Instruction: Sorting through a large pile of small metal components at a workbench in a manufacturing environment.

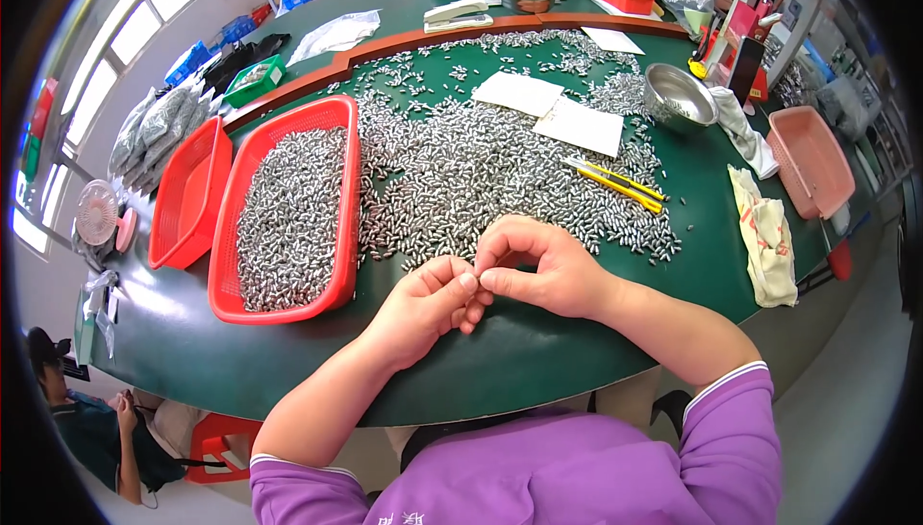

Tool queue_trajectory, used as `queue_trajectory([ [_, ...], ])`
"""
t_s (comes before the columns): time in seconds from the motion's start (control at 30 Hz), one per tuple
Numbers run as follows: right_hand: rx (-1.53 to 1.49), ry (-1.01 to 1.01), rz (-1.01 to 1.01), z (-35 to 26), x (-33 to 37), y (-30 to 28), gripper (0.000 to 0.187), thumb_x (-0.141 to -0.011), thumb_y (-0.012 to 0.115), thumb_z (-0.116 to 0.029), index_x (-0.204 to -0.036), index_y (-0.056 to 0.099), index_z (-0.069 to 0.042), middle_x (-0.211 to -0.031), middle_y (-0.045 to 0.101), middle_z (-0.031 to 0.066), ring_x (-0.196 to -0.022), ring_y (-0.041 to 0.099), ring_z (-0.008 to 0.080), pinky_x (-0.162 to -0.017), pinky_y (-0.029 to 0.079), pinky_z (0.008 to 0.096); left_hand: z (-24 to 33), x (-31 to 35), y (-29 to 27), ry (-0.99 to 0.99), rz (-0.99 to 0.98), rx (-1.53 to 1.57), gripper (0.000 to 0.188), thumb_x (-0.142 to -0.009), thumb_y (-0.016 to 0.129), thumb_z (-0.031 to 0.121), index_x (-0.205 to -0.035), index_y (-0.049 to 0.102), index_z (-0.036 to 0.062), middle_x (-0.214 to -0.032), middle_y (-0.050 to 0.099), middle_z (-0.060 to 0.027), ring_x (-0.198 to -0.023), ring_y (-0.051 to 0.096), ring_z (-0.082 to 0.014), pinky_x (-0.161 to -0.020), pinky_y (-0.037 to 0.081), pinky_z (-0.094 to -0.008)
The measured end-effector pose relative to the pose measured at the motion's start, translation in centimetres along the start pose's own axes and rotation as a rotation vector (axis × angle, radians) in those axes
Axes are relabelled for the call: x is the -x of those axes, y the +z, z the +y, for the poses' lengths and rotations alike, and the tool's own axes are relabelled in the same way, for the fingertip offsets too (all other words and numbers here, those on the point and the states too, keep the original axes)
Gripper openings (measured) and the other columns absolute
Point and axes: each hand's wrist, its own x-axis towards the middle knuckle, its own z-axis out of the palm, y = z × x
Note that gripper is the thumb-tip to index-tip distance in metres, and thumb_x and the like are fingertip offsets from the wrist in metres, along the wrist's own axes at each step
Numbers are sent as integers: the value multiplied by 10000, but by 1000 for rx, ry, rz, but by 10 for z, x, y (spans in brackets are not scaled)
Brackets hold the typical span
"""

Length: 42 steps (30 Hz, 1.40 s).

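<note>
Right at the near edge of the green counter [538, 352], both hands meet fingertip to fingertip: the left hand [423, 299] and right hand [538, 270] each have a narrow grip, pinched together on something tiny between them, probably one of the small metal pieces, though it's too hidden by the fingers to really make out. Just past the hands there's a huge loose pile of those silvery pieces [481, 169] spread over the counter. Left of that sits a red tray [348, 188] full of the same pieces, and beside it another red tray [187, 193]. Farther back, two white paper sheets [553, 107] lie on the pile, a yellow knife [620, 184] rests near them, and a steel bowl [678, 97] stands off to the right, with a pink tray [812, 160] beyond it.
</note>
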Motion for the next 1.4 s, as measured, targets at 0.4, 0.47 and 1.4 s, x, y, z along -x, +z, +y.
queue_trajectory([
  [0.4, -144, 84, -45, 2, 0, -1, 97, -893, 644, -97, -962, 615, -34, -999, 555, 39, -932, 560, 125, -835, 462, 279, 0, 0, 2, 12, 9, -20, 127, -987, 524, 188, -1000, 542, 63, -896, 621, -39, -735, 549, -84, -678, 464, -222],
  [0.47, -22, 53, -30, -4, 0, 1, 112, -870, 669, -71, -962, 616, -35, -999, 552, 41, -928, 567, 119, -820, 479, 271, -1, 1, -3, 18, -6, -33, 144, -989, 518, 191, -1026, 544, 54, -903, 619, -43, -755, 562, -91, -698, 476, -232],
  [1.4, 532, 59, 123, -5, 3, 6, 148, -778, 715, -97, -926, 700, -98, -792, 506, 26, -721, 524, 132, -657, 458, 268, 1, -4, 4, 69, -60, 244, 545, -945, 432, 154, -1419, 254, -47, -1397, 399, -205, -1289, 434, -271, -1118, 326, -427],
])
